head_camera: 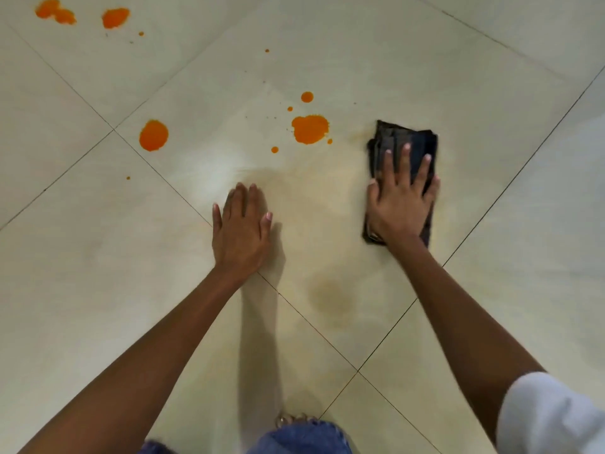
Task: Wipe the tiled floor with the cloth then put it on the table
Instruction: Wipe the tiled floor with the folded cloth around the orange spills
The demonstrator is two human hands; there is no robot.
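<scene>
Pressing flat, fingers spread, right hand (pixel 401 204) on dark cloth (pixel 406 142) right of center; left hand (pixel 240 231) flat on tiled floor (pixel 491 109); orange spills (pixel 309 128) upper left, bare tile right.

The right hand (pixel 401 204) covers the middle of the cloth (pixel 388 134); well behind the left hand (pixel 240 227), what may be toes (pixel 294 418) peek from edge-cropped denim (pixel 301 439).
</scene>
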